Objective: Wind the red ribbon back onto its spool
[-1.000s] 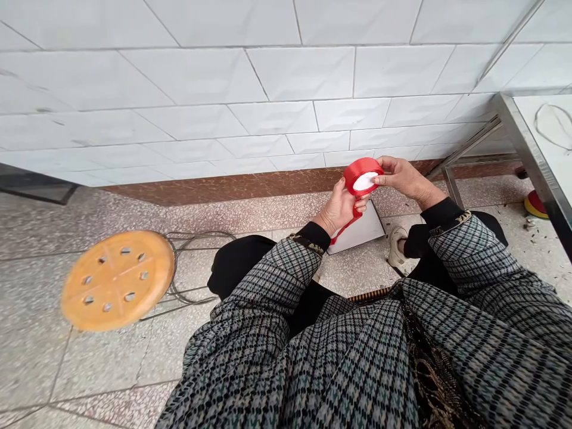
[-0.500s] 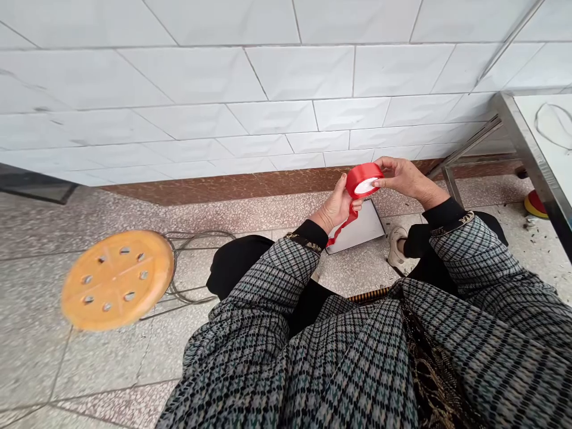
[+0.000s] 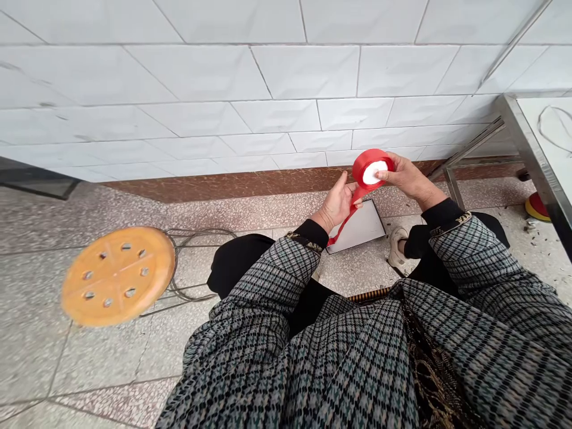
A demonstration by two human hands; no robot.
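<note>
A roll of red ribbon (image 3: pixel 367 162) with a white core is gripped at its right side by my right hand (image 3: pixel 404 177), the thumb pressed on the white face. From the roll a loose strip of ribbon (image 3: pixel 343 226) runs down and left. It passes through the curled lower fingers of my left hand (image 3: pixel 336 204), whose thumb points up, apart from the roll. Below the hands, a white board with dark edges (image 3: pixel 360 229) lies on the floor, partly behind the strip and my left hand.
An orange round stool (image 3: pixel 118 277) with thin metal legs stands at left. A metal-framed table (image 3: pixel 531 155) with a loop of wire (image 3: pixel 552 128) on it is at right. A red and yellow object (image 3: pixel 537 207) sits beneath. White tiled wall (image 3: pixel 308 71) rises ahead.
My right hand has raised and tilted the roll slightly to the right, showing more of its white face. The roll has moved away from my left thumb, and more ribbon shows between roll and left hand.
</note>
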